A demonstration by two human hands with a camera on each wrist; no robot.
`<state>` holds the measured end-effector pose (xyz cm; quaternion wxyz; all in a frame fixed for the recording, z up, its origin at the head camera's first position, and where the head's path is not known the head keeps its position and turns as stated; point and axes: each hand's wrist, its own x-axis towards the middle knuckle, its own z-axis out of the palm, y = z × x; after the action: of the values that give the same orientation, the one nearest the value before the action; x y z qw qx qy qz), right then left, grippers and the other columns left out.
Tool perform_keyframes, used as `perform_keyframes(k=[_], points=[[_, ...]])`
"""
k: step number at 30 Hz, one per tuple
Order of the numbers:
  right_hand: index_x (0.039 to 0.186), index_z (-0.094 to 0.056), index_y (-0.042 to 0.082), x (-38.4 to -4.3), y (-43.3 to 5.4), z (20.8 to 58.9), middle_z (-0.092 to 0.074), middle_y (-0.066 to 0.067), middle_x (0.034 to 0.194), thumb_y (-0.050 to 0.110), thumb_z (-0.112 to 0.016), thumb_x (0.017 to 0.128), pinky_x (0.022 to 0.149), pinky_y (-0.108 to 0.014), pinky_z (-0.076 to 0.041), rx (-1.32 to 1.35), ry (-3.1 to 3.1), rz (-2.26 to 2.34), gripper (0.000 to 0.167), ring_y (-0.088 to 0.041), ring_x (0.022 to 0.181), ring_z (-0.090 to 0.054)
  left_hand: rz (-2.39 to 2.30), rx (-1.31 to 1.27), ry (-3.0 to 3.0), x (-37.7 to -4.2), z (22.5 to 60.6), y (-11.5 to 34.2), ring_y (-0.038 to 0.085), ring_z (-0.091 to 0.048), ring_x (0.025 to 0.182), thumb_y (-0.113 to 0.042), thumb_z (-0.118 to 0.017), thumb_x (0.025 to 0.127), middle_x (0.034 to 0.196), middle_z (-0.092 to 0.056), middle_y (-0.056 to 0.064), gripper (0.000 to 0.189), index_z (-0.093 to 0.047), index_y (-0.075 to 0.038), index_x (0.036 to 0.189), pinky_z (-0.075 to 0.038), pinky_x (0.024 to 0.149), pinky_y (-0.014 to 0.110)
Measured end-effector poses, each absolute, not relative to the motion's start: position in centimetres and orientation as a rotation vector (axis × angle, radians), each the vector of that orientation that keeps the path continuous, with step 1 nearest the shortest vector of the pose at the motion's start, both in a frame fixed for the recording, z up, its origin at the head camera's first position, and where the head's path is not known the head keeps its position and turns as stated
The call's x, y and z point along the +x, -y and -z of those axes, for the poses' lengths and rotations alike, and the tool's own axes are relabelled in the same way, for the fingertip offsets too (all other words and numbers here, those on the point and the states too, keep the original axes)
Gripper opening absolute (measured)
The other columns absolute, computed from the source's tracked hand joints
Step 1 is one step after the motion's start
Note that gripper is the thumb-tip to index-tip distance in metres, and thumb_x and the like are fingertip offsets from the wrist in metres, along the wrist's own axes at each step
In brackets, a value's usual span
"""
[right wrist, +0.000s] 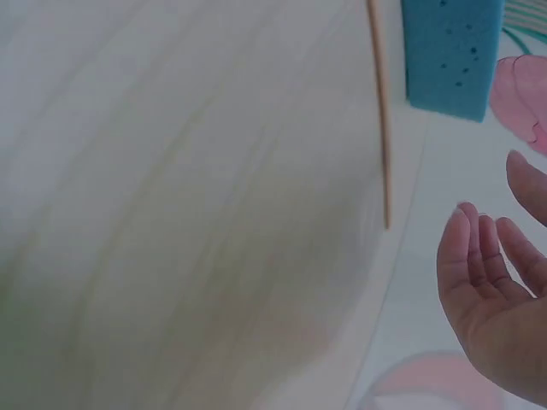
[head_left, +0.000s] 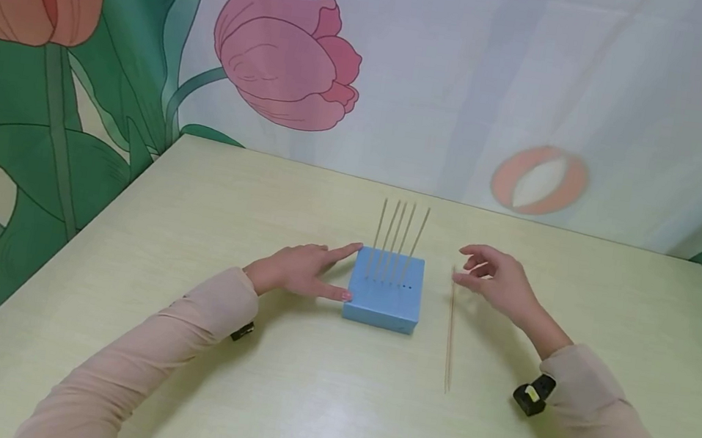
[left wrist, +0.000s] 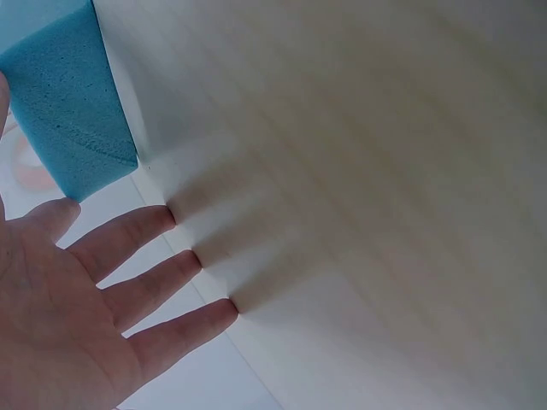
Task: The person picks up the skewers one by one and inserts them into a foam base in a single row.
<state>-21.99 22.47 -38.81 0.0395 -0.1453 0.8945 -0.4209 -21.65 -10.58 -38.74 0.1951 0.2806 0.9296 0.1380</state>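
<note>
A light blue foam block (head_left: 382, 304) lies flat on the table, with several thin wooden sticks (head_left: 418, 235) standing in a row of holes in its top. Two bare holes show at the right end of that row. My left hand (head_left: 301, 269) touches the block's left side, index finger at the back corner and thumb near the front; its other fingers are straight in the left wrist view. Right of the block, slender wooden sticks (head_left: 451, 336) lie close together on the table. My right hand (head_left: 492, 278) hovers by their far end, fingers loosely bent, holding nothing.
The pale wooden table (head_left: 274, 401) ends at the back against a curtain (head_left: 420, 95) printed with flowers. A black wrist device (head_left: 533, 395) sits under the right sleeve.
</note>
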Motion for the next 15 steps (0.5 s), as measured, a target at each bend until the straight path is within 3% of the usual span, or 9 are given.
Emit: perform_keyframes(k=[6, 11, 15], points=[[0.127, -0.044, -0.006, -23.1, -23.4, 39.8, -0.045, -0.022, 0.102, 0.008, -0.071, 0.078, 0.066, -0.027, -0.05, -0.372, -2.537, 1.315, 0.058, -0.024, 0.083, -0.055, -0.389, 0.78, -2.599, -21.7, 38.7, 10.6, 0.035, -0.031, 0.129, -0.066, -0.051, 0.079, 0.136, -0.044, 0.013, 0.089, -0.006, -0.03, 0.147, -0.034, 0.094, 0.052], [0.13, -0.042, -0.005, -23.9, -23.6, 40.2, -0.044, -0.021, 0.105, 0.012, -0.075, 0.075, 0.063, -0.029, -0.044, -0.4, -2.546, 1.152, 0.066, -0.022, 0.077, -0.049, -0.38, 0.782, -2.596, -21.7, 38.7, 10.6, 0.035, -0.032, 0.129, -0.065, -0.051, 0.08, 0.135, -0.044, 0.014, 0.089, -0.005, -0.03, 0.147, -0.034, 0.094, 0.052], [0.131, -0.042, -0.003, -24.4, -23.6, 40.4, -0.044, -0.022, 0.108, 0.016, -0.076, 0.074, 0.068, -0.033, -0.04, -0.448, -2.576, 1.03, 0.069, -0.026, 0.082, -0.047, -0.374, 0.788, -2.6, -21.7, 38.7, 10.5, 0.035, -0.033, 0.128, -0.065, -0.051, 0.08, 0.133, -0.046, 0.015, 0.089, -0.005, -0.03, 0.147, -0.035, 0.093, 0.051]])
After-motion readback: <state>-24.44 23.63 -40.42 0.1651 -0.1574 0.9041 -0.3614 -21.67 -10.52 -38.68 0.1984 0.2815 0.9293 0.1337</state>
